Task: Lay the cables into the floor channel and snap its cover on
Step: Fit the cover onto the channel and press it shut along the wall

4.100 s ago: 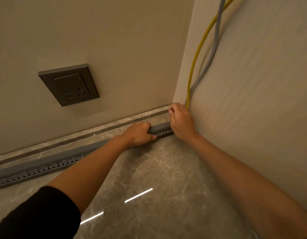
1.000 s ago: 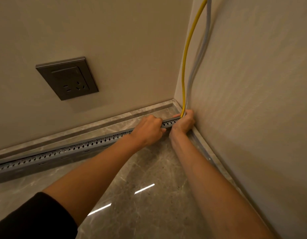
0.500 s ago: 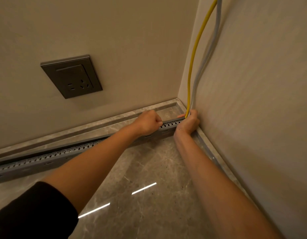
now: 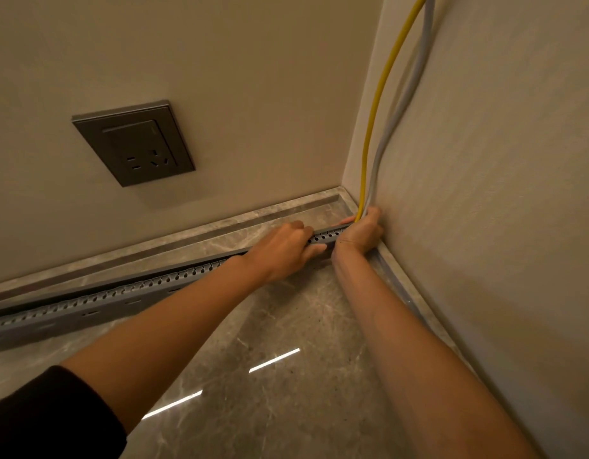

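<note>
A long grey slotted floor channel (image 4: 97,301) lies on the marble floor along the back wall and ends in the corner. My left hand (image 4: 286,248) grips the channel's rim close to its right end. My right hand (image 4: 364,231) sits at the very end of the channel in the corner, closed around the bottom of a yellow cable (image 4: 374,111) and a grey cable (image 4: 400,104). Both cables hang down the right wall from above. Their lower ends are hidden by my right hand. No separate cover is visible.
A dark wall socket (image 4: 134,142) is set in the back wall above the channel. A stone skirting (image 4: 193,231) runs along both walls. The glossy marble floor (image 4: 286,376) stretches toward me beneath my arms.
Four seconds ago a smooth cover topped the channel; the perforated rim has shown since one second ago. In the last second both hands stay at the corner end while the view shifts slightly.
</note>
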Tool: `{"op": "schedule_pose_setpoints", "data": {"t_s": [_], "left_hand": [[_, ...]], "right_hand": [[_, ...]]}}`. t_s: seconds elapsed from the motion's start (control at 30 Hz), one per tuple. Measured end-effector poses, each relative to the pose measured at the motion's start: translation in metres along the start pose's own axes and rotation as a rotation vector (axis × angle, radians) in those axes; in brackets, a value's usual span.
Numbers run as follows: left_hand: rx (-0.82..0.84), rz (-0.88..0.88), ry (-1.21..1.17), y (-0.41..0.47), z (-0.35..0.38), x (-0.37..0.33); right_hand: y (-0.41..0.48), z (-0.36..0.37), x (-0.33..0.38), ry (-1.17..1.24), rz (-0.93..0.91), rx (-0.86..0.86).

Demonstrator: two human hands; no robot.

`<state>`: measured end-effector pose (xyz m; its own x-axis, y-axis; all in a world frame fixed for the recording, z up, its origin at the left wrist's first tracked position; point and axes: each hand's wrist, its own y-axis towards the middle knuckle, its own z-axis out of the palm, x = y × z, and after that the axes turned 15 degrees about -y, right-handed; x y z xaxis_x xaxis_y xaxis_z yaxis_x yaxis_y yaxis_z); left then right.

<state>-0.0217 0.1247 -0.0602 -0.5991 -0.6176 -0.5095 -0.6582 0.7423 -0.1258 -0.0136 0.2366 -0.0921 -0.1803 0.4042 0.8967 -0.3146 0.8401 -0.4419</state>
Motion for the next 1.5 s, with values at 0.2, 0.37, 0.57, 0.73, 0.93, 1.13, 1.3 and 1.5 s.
{"op": "schedule_pose_setpoints", "data": {"t_s": [0.2, 0.37, 0.57, 0.73, 0.93, 1.13, 1.3, 1.5], "left_hand": [[-0.126, -0.067, -0.023, 0.001, 0.01, -0.011], [-0.241, -0.131, -0.164, 0.001, 0.015, -0.012], [-0.231, -0.11, -0.169, 0.0, 0.017, -0.008], [-0.219, -0.095, -0.037, -0.004, 0.013, 0.001], [-0.234, -0.099, -0.074, 0.001, 0.006, 0.007], [-0.143, -0.176, -0.282, 0.01, 0.001, 0.011], [-0.159, -0.162, -0.267, 0.015, 0.002, 0.008], [-0.27, -0.04, -0.109, 0.008, 0.02, 0.01]], "right_hand": [[-0.001, 0.0, 0.002, -0.027, 0.03, -0.027], [0.001, 0.001, 0.002, -0.054, 0.028, -0.037], [0.003, 0.0, -0.002, -0.087, -0.002, 0.002], [0.01, -0.015, -0.008, -0.197, -0.12, 0.328], [0.018, -0.033, -0.01, -0.156, -0.033, 0.849], [0.02, -0.038, -0.013, -0.117, 0.041, 0.878], [0.012, -0.03, -0.015, -0.133, -0.018, 0.804], [0.012, -0.031, -0.017, -0.124, -0.055, 0.776]]}}
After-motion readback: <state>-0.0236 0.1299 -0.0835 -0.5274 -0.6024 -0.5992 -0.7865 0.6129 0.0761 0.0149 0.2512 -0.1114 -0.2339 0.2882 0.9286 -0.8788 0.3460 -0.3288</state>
